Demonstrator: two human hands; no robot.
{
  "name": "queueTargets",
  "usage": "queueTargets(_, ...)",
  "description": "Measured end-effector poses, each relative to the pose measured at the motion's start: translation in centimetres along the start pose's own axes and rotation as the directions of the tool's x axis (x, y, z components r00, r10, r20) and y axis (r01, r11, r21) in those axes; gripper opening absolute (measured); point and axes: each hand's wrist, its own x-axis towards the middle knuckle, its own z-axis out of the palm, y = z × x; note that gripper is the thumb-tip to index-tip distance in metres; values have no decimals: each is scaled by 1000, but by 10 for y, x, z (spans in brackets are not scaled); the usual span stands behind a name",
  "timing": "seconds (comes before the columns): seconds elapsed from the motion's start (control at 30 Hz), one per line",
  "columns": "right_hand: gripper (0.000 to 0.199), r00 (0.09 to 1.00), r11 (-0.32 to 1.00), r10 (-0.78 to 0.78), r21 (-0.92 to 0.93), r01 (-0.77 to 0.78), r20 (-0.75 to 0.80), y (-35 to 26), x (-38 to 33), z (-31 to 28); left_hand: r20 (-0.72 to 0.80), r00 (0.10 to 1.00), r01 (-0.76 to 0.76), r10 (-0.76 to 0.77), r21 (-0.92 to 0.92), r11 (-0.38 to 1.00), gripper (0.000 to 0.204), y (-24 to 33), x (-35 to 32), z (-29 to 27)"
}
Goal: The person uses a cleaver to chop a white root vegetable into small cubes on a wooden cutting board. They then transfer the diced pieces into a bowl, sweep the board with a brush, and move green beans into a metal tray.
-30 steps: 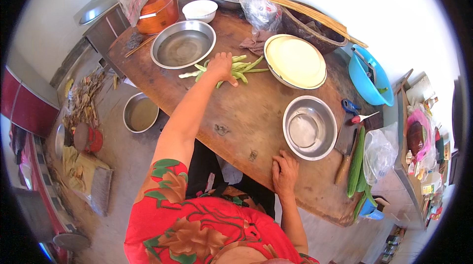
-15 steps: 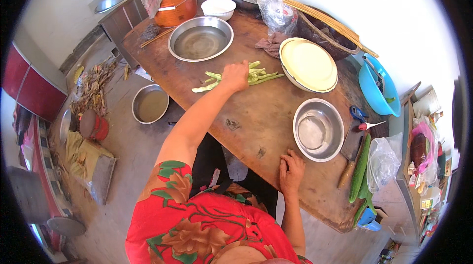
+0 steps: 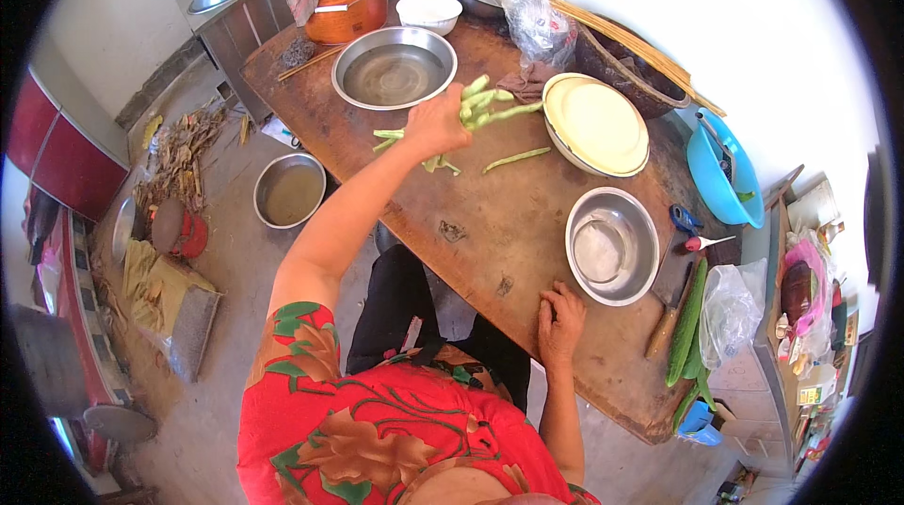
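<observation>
My left hand (image 3: pixel 440 125) is closed round a bunch of green beans (image 3: pixel 477 105), lifted above the wooden table; their ends stick out on both sides of the fist. One loose green bean (image 3: pixel 517 160) lies on the wood to the right of it. Just beyond the fist stands a wide metal basin (image 3: pixel 394 68) with water in it. My right hand (image 3: pixel 560 321) rests at the table's near edge, fingers loosely bent and holding nothing. Close by it is a smaller shiny metal bowl (image 3: pixel 612 247).
A cream-lidded basin (image 3: pixel 599 124), a white bowl (image 3: pixel 428 10) and an orange bucket (image 3: pixel 350 8) stand farther back. On the right are a blue basin (image 3: pixel 723 166), scissors (image 3: pixel 685 219), a cleaver (image 3: pixel 662 331) and a cucumber (image 3: pixel 687 326). A pan of water (image 3: pixel 290 190) is left of the table.
My left hand has raised the bunch of green beans off the table, leaving one bean lying apart. My right hand stays by the edge.
</observation>
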Motion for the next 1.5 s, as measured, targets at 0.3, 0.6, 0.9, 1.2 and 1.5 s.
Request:
queueTargets(0.3, 13, 1000, 1000, 2, -2, -2, 22, -1, 2, -1, -31, 991, 95, -129, -509, 855, 62, -39, 39, -44)
queueTargets(0.6, 14, 999, 1000, 23, -1, -23, 32, 0, 0, 0, -64, 989, 22, -136, -836, 548, 34, -24, 62, -101)
queueTargets(0.9, 12, 999, 999, 28, -19, -27, 34, 0, 2, 1, -374, 918, 33, -131, -257, 966, 73, -61, 117, -100)
queueTargets(1.2, 13, 998, 999, 45, -30, -43, 50, -5, 4, -6, -167, 986, 28, 9, 218, 976, 73, -105, 111, -36)
queueTargets(1.5, 13, 997, 998, 52, -33, -51, 48, -1, 1, -3, 38, 967, 206, -252, 463, 862, 73, -87, 92, -41)
